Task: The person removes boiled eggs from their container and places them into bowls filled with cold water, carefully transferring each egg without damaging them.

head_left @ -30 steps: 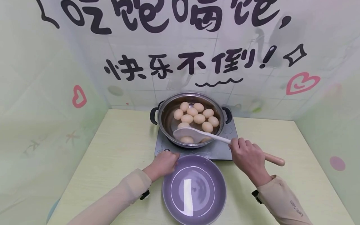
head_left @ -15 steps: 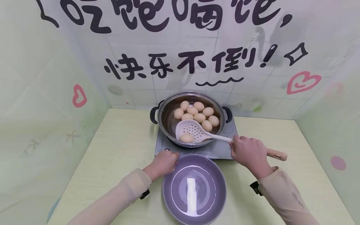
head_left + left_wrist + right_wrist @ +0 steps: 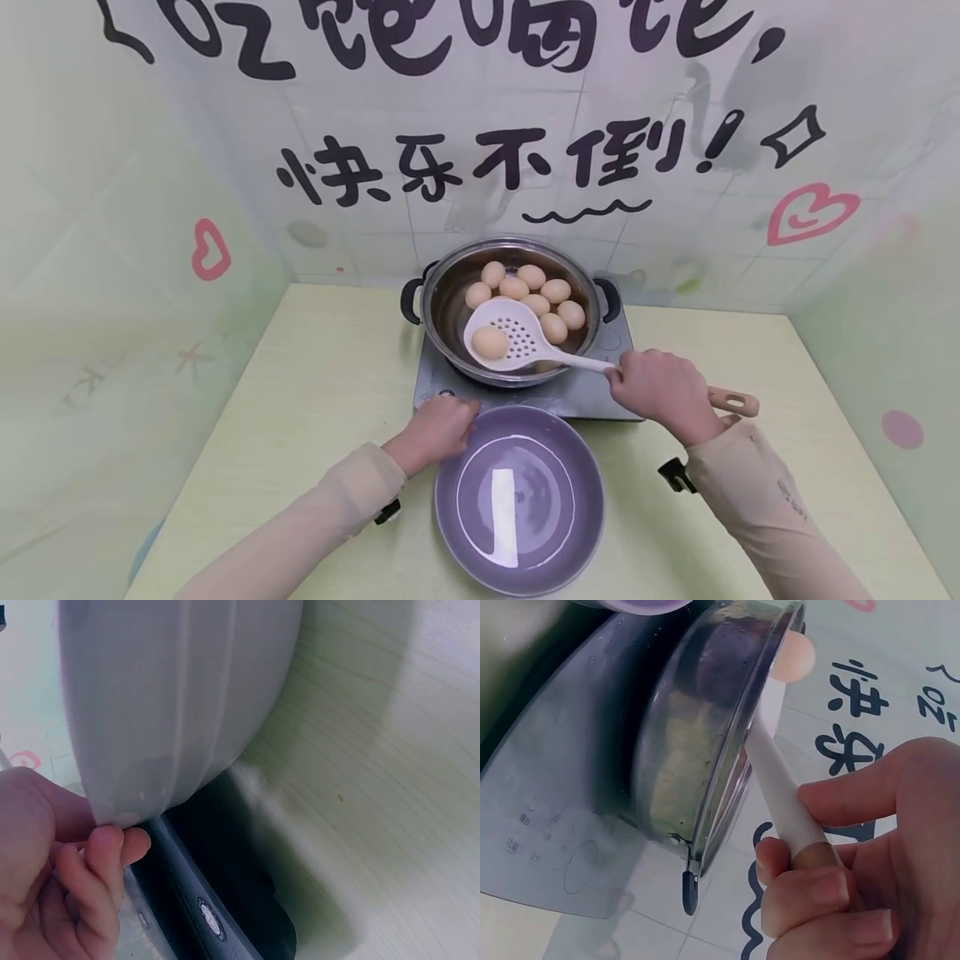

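Right grip (image 3: 663,387) closed round spoon (image 3: 577,361); left grip (image 3: 442,429) pinches bowl (image 3: 540,533) by rim. Egg (image 3: 490,342) sits off-centre on spoon, over pot (image 3: 682,742). Tilt your wrist: egg may roll off, crack. Hard rim pull could tip bowl.

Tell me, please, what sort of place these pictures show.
Probably a cooking corner, perhaps a staged one: a round shiny metal pot of pale brown eggs sits on a flat grey cooktop, before a whitish backdrop printed with black lettering.
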`<move>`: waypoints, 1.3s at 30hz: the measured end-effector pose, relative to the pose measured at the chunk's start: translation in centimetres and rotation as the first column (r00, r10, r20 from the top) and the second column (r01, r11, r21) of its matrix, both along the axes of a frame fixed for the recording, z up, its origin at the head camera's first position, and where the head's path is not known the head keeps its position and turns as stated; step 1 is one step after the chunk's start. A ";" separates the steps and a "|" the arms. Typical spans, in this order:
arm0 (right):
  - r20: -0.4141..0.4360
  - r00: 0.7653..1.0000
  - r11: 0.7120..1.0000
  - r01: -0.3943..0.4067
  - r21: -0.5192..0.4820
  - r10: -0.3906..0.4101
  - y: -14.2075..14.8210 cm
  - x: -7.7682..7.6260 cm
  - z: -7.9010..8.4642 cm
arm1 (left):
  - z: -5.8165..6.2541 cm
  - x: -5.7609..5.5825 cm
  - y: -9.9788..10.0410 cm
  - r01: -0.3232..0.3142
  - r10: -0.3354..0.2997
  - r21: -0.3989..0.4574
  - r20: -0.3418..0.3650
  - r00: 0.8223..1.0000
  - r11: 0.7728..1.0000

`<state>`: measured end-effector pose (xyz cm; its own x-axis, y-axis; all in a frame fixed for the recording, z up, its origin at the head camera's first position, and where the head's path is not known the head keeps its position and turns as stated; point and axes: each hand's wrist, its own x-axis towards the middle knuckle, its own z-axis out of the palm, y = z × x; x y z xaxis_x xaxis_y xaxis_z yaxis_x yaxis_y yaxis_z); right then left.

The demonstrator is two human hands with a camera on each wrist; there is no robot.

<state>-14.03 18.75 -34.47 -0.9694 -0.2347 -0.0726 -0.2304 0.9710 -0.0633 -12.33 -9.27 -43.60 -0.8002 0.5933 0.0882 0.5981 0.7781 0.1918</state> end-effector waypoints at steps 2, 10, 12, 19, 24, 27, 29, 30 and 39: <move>0.041 0.999 1.000 0.009 -0.003 -0.009 0.1 0.0 0.2 | 0.0 0.0 0.0 0.003 -0.003 0.005 0.001 1.000 1.000; 0.144 0.989 1.000 0.028 0.002 -0.028 1.0 0.6 1.8 | -0.1 0.0 0.1 -0.003 0.002 -0.010 -0.004 1.000 1.000; 0.151 0.988 0.999 0.034 -0.004 -0.033 1.4 1.1 2.2 | -0.2 0.0 0.1 -0.003 0.003 -0.012 -0.006 1.000 1.000; 0.112 0.992 0.997 0.071 -0.034 -0.067 3.2 4.4 3.6 | -0.2 0.0 0.2 -0.014 0.014 -0.029 -0.018 1.000 0.999; 0.078 0.994 0.997 0.079 -0.028 -0.076 4.1 6.9 4.2 | 0.0 0.0 0.2 -0.029 0.029 -0.037 -0.009 1.000 0.999; 0.058 0.995 0.996 0.085 -0.025 -0.083 4.5 8.1 4.2 | 0.0 0.0 0.2 -0.028 0.027 -0.036 -0.019 0.999 0.999; 0.055 0.994 0.995 0.101 -0.027 -0.099 4.7 8.9 4.0 | 0.0 0.0 0.2 -0.025 0.024 -0.036 -0.025 0.999 0.999; 0.053 0.993 0.994 0.109 -0.031 -0.107 4.8 9.2 3.9 | 0.0 -0.1 0.2 -0.023 0.022 -0.033 -0.028 0.999 0.999; 0.113 0.981 0.983 0.169 -0.069 -0.160 5.3 12.0 1.9 | -0.1 -0.1 0.2 -0.029 0.029 -0.012 -0.018 0.999 1.000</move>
<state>-2.06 24.01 -32.53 -0.9829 -0.0815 -0.1649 -0.0558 0.9863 -0.1553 -12.38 -9.07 -43.68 -0.8154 0.5710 0.0953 0.5785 0.7975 0.1714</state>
